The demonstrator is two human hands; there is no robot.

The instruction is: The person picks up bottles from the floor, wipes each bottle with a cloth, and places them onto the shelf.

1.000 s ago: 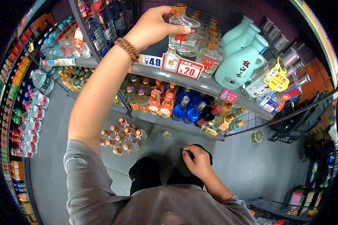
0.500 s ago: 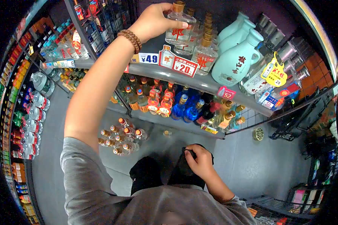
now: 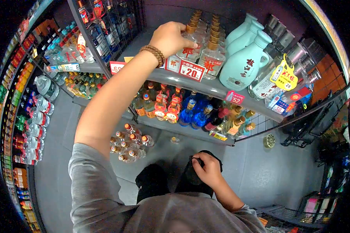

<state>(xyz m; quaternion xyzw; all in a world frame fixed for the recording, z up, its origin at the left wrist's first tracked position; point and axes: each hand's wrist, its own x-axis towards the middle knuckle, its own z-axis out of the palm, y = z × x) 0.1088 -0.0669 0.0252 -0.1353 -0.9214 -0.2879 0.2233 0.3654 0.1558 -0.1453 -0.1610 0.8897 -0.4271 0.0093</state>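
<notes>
My left hand (image 3: 168, 40), a beaded bracelet at its wrist, reaches to the upper shelf (image 3: 169, 77). Thumb and fingers close around a clear glass liquor bottle (image 3: 189, 53) with a gold cap and red lettering. This bottle stands at the front of a row, beside a matching glass bottle (image 3: 212, 60). The hand covers part of its left side. Down at my knee, my right hand (image 3: 209, 167) is closed on a bunched black cloth (image 3: 193, 171). Pale green ceramic jugs (image 3: 243, 64) stand right of the glass bottles.
Below are red-labelled bottles (image 3: 167, 106) and blue bottles (image 3: 193, 114). Several clear bottles (image 3: 130, 145) stand on the floor near my left knee, with a small jar-like object (image 3: 175, 140) apart. Price cards (image 3: 191, 71) line the shelf edge. Packed water bottles (image 3: 37, 126) are at left.
My left hand has lowered the bottle and moved it slightly right, into line with the front of its row. The right hand stays at the knee.
</notes>
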